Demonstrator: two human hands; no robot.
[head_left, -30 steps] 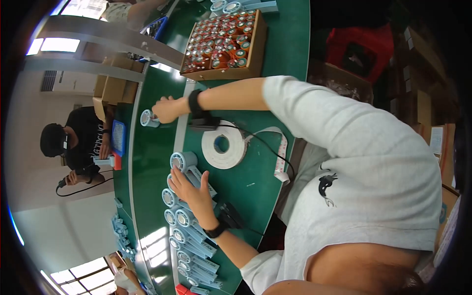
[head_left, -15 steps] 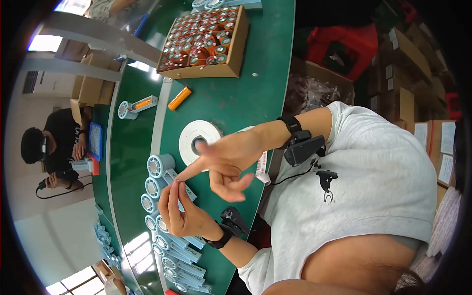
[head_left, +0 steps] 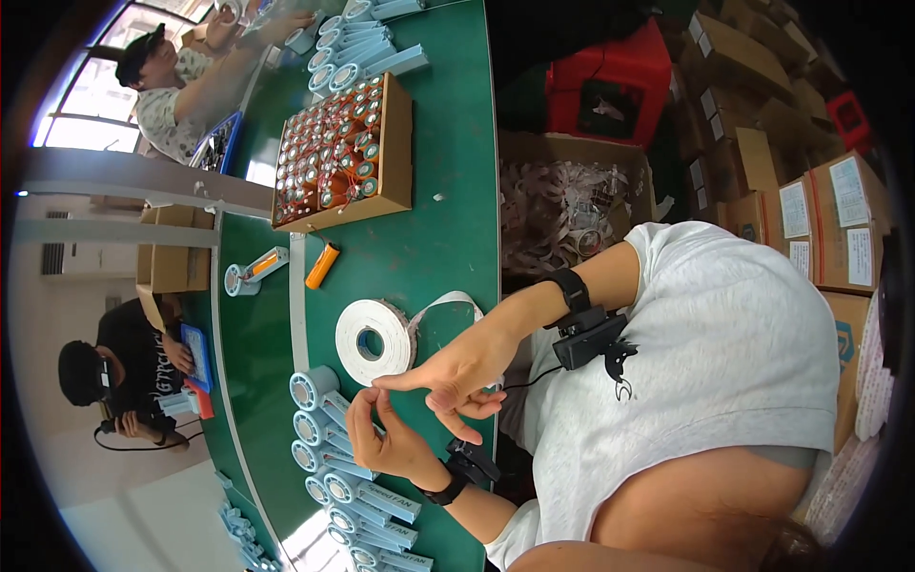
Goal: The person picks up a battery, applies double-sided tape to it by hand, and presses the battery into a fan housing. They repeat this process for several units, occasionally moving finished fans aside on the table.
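You look to be at a fine fingertip step: your left hand [head_left: 396,443] and right hand [head_left: 467,367] meet tip to tip above the dark green worktop [head_left: 438,219]. Judging by that pose, the next move calls for a light, precise touch, with the free fingers kept clear of what lies below.

Your left hand comes in from the edge nearest you, wrist low, thumb and forefinger drawn almost together. Your right arm crosses that same edge; its forefinger points straight out to meet the left fingertips, while its other fingers hang loosely curled. Whether anything small is pinched there, I cannot tell; you have nothing larger in either hand.

Just beyond your right fingertip, the thick white roll of tape with a blue core [head_left: 353,341] lies flat, nearer the worktop's far edge than yours, its loose white strip [head_left: 448,299] arching toward your edge. The pale blue plastic fan bodies with round heads [head_left: 310,391] line the far edge on your left, heads outward. An orange cylindrical battery [head_left: 322,267] lies by the far edge to the right of the roll, near the corner of an open cardboard box [head_left: 396,153] packed with more batteries.
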